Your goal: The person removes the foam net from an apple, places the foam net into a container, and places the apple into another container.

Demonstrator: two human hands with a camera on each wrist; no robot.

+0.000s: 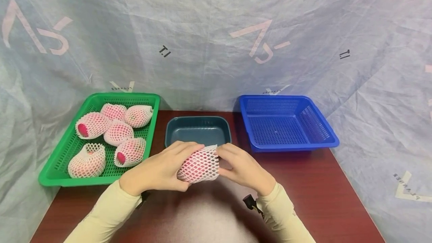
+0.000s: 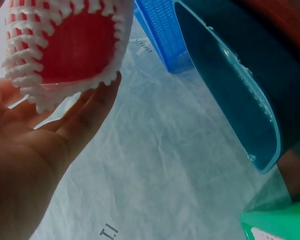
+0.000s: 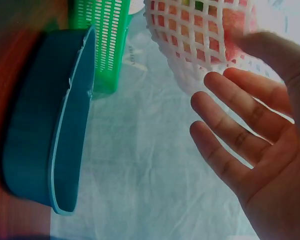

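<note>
A red fruit [image 2: 80, 47] in a white foam net [image 1: 200, 165] is held above the front edge of the teal basin [image 1: 198, 119]. My left hand [image 1: 160, 168] grips it from the left, fingers over the top and thumb below. In the left wrist view, a round patch of red skin shows through the net's open end. My right hand [image 1: 241, 166] is at the net's right end, with thumb and fingertips on its edge. The right wrist view shows the thumb against the net and the other fingers [image 3: 230, 117] stretched out below it.
A green basket [image 1: 152, 130] on the left holds several fruits in foam nets [image 1: 119, 132]. At the right stands a blue basket [image 1: 290, 147]. Everything rests on a dark red table [image 1: 324, 186], with a pale printed cloth [image 1: 206, 74] hanging behind.
</note>
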